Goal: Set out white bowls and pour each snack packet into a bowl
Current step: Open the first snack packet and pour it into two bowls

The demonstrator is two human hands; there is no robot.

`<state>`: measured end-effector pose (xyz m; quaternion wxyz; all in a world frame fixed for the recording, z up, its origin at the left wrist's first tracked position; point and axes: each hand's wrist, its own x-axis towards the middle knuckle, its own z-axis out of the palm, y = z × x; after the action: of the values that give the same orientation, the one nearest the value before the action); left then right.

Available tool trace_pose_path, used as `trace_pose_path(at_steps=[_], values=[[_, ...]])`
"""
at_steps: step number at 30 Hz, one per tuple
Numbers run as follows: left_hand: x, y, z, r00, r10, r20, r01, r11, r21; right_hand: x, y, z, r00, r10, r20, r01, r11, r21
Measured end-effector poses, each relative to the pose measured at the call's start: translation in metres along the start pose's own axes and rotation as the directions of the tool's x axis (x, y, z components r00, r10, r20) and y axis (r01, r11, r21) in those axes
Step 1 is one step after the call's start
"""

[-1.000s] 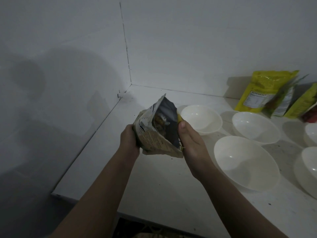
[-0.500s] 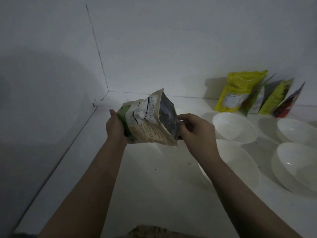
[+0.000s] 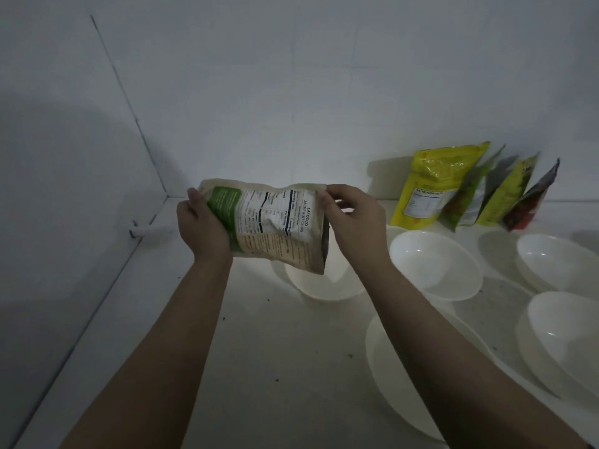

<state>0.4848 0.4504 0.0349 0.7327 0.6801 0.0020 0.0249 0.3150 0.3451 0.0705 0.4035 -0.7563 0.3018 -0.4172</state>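
An opened beige and green snack packet (image 3: pixel 275 226) lies on its side in the air, its open mouth turned right and down above a white bowl (image 3: pixel 327 288). My left hand (image 3: pixel 201 228) grips the packet's bottom end. My right hand (image 3: pixel 353 218) pinches the top corner at the mouth. Whether anything falls from the packet is not visible. Several more white bowls stand to the right, among them one (image 3: pixel 436 265) at mid right and one (image 3: pixel 405 377) under my right forearm.
Several unopened snack packets (image 3: pixel 437 186) lean on the back wall at the right. Two further bowls (image 3: pixel 557 264) sit at the right edge. White walls close the counter (image 3: pixel 259 367) at the back and left; a small bracket (image 3: pixel 139 231) sticks out near the corner.
The packet has tipped from upright onto its side over the bowl. My right hand moved from the packet's side up to its top corner. The camera view shifted right and back.
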Motion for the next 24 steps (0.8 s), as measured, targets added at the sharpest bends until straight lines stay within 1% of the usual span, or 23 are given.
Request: trace_pose_path(at_steps=[2, 4, 8, 9, 11, 13, 15, 16, 18, 19, 22, 24], values=[[0.004, -0.003, 0.005, 0.999, 0.030, -0.014, -0.030, 1.000, 0.001, 0.009, 0.005, 0.002, 0.999, 0.050, 0.023, -0.050, 0.998, 0.033], [0.007, -0.006, 0.008, 1.000, 0.029, -0.012, -0.029, 0.999, -0.022, 0.013, 0.009, 0.002, 0.996, 0.082, 0.029, -0.084, 0.995, 0.052], [0.010, -0.009, 0.013, 0.998, 0.068, 0.013, -0.067, 0.996, -0.058, 0.018, 0.016, -0.003, 0.997, 0.063, -0.052, -0.061, 0.997, 0.039], [0.010, -0.009, 0.013, 0.997, 0.072, 0.014, -0.071, 0.995, -0.063, 0.019, 0.016, -0.004, 0.997, 0.052, -0.053, -0.050, 0.998, 0.035], [0.011, -0.009, 0.012, 0.998, 0.065, 0.007, -0.064, 0.995, -0.073, 0.019, 0.016, -0.005, 0.999, 0.047, -0.004, -0.046, 0.999, 0.028], [0.012, -0.011, 0.012, 0.998, 0.057, 0.001, -0.057, 0.996, -0.065, 0.014, 0.014, -0.004, 0.997, 0.075, 0.024, -0.075, 0.997, 0.009], [0.011, -0.013, 0.011, 1.000, 0.016, -0.010, -0.017, 0.997, -0.082, 0.002, 0.015, -0.002, 0.993, 0.116, 0.032, -0.116, 0.993, -0.011], [0.010, -0.013, 0.011, 1.000, -0.016, -0.015, 0.014, 0.995, -0.098, -0.005, 0.017, -0.002, 0.990, 0.123, 0.068, -0.121, 0.992, -0.031], [0.011, -0.015, 0.010, 0.998, -0.058, -0.024, 0.055, 0.993, -0.108, -0.021, 0.023, 0.001, 0.977, 0.097, 0.189, -0.077, 0.991, -0.109], [0.011, -0.016, 0.009, 0.998, -0.061, -0.029, 0.058, 0.993, -0.101, -0.026, 0.028, 0.003, 0.971, 0.076, 0.227, -0.045, 0.989, -0.142], [0.009, -0.017, 0.006, 0.998, -0.058, -0.023, 0.056, 0.996, -0.065, -0.029, 0.033, 0.002, 0.970, 0.043, 0.238, -0.002, 0.985, -0.170], [0.007, -0.020, 0.005, 0.997, -0.080, -0.017, 0.079, 0.994, -0.082, -0.027, 0.030, -0.001, 0.963, 0.063, 0.263, -0.027, 0.990, -0.139]])
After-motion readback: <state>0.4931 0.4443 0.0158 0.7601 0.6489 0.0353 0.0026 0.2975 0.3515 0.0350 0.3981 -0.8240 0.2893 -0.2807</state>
